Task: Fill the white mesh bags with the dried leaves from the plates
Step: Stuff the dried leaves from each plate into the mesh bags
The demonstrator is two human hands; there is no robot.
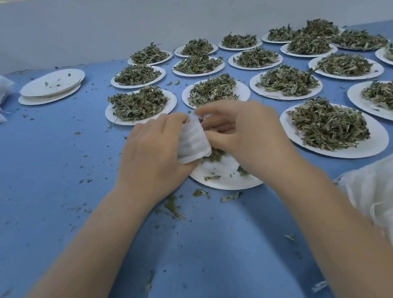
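My left hand (150, 154) and my right hand (242, 130) both grip the small white mesh bag (192, 141) over a nearly empty plate (224, 178). Plates heaped with dried leaves (328, 125) crowd the far and right side. The blue table (38, 182) is open to my left, scattered with crumbs. A white wall (165, 9) closes the back. I see no writing.

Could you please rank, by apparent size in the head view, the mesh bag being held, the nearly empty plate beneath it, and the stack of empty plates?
1. Nearly empty plate, partly hidden; nearness makes this unsure
2. Stack of empty plates
3. Mesh bag
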